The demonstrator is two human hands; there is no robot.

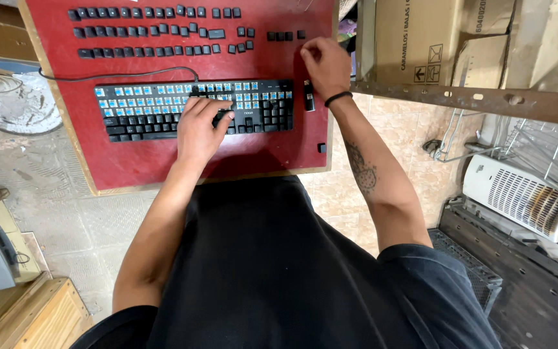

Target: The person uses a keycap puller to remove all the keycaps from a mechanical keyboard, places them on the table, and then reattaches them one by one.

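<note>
Seemingly a keycap, hidden inside the right hand (325, 63) above the keyboard (195, 110).

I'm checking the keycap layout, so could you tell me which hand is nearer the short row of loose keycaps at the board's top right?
Right hand, just beside the short row of loose keycaps; left hand rests lower, on the keyboard.

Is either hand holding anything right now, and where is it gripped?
The left hand rests flat on the keyboard, gripping nothing. The right hand pinches near the loose keycaps; whether it holds one cannot be told.
</note>
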